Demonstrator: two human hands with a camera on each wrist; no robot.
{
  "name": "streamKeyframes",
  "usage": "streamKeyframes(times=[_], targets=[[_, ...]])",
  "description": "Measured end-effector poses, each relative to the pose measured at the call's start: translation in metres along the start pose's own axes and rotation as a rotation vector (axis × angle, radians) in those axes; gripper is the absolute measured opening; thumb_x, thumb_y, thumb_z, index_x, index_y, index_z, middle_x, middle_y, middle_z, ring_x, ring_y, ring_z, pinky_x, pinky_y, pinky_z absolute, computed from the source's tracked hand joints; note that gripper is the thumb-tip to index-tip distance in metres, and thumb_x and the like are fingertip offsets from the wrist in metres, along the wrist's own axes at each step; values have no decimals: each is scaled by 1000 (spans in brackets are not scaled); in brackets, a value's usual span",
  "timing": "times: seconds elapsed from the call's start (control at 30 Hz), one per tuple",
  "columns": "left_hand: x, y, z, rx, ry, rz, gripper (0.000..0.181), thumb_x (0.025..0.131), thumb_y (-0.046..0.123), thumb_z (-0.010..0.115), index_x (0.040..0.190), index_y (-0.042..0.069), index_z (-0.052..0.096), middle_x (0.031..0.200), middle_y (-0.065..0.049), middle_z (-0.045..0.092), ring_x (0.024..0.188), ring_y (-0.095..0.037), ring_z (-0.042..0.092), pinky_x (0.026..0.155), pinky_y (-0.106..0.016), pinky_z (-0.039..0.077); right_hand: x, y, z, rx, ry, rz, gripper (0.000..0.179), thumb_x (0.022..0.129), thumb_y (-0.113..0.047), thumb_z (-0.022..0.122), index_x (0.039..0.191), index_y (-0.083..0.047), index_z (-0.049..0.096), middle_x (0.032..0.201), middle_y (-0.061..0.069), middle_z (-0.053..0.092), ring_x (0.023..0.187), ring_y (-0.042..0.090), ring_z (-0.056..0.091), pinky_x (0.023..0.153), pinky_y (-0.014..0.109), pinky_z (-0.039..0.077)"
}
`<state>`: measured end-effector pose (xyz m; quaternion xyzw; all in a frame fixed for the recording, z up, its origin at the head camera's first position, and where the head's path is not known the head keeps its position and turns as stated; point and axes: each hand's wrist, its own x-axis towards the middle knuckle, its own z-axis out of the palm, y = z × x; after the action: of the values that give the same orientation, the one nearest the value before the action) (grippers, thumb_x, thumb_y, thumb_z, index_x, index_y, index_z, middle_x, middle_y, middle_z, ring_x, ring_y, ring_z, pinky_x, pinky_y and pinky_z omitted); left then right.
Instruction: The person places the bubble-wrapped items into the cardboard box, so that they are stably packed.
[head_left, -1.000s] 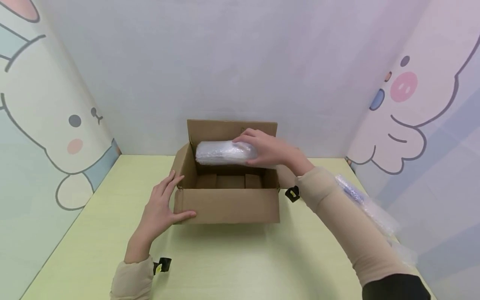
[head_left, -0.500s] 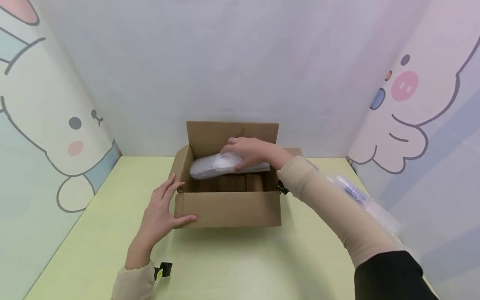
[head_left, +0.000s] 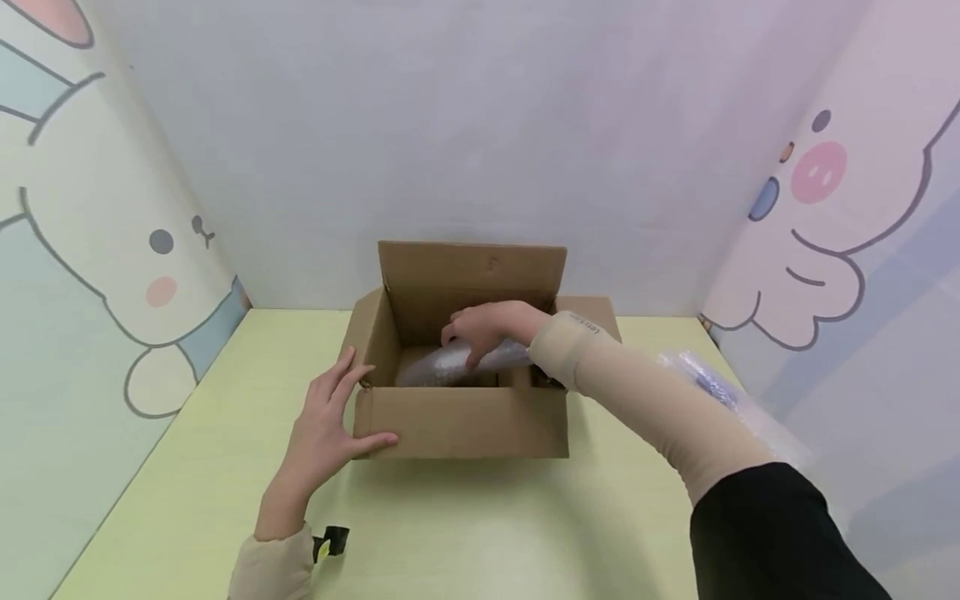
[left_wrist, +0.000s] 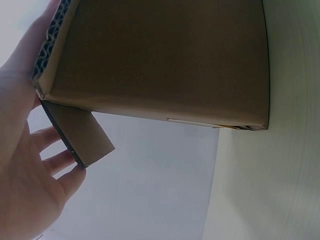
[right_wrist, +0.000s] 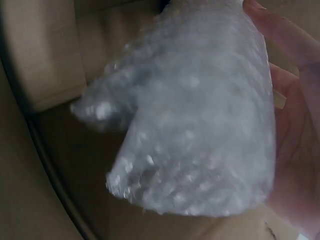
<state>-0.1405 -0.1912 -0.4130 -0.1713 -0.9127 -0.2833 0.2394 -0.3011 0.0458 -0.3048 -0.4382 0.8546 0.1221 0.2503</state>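
Observation:
An open cardboard box (head_left: 461,425) stands on the table, its flaps folded outward. My left hand (head_left: 318,437) grips its front left corner, thumb along the front flap and fingers at the left flap. In the left wrist view, fingertips curl at the edge of a small flap (left_wrist: 82,134) beside the box side (left_wrist: 165,55). Inside the box my right hand (head_left: 487,327) holds a bubble-wrapped bundle (head_left: 433,367), fingers over its far side and thumb on the near side. The right wrist view shows the clear bubble wrap (right_wrist: 200,120) close up; its contents are hidden.
Another bubble-wrapped piece (head_left: 720,396) with something bluish in it lies at the table's right edge, partly behind the right sleeve (head_left: 645,392). A pale wall (head_left: 480,125) rises behind the box. The yellowish table (head_left: 465,525) extends in front.
My right hand has lowered the bubble-wrapped bundle from the box's back rim down inside, its left end tilting toward the front. The left hand keeps its place on the corner.

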Motion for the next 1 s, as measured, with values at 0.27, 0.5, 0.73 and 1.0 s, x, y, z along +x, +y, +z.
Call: streamKeyframes(times=[0.27,0.5,0.73,1.0], targets=[[-1,0,-1,10,1,2,98,54,40,92,137,14,48,157,-15,31,134,-41,34,88,-61,47,13,0,7,33,-20,-53,66,90,-35,69,147,-20,39,156,8,34,146,25,30,114,40,34],[-2,0,-3,22,-13,-1,98,55,42,91,138,16,47,156,-15,30,134,-41,34,79,-59,51,23,-2,24,42,-57,-50,74,87,-34,72,150,-21,35,155,7,36,142,22,36,112,38,35],[-3,0,-2,23,-19,-8,98,56,46,90,139,18,46,157,-13,29,133,-40,35,74,-57,52,30,-3,40,120,-93,-53,68,88,-28,71,147,-25,38,138,5,53,125,18,53,94,33,49],[-8,6,-5,25,-22,-10,100,56,46,90,141,19,45,158,-13,29,133,-40,35,71,-54,53,31,0,46,190,-120,-61,69,88,-26,71,147,-31,36,135,6,53,119,18,54,84,31,51]])
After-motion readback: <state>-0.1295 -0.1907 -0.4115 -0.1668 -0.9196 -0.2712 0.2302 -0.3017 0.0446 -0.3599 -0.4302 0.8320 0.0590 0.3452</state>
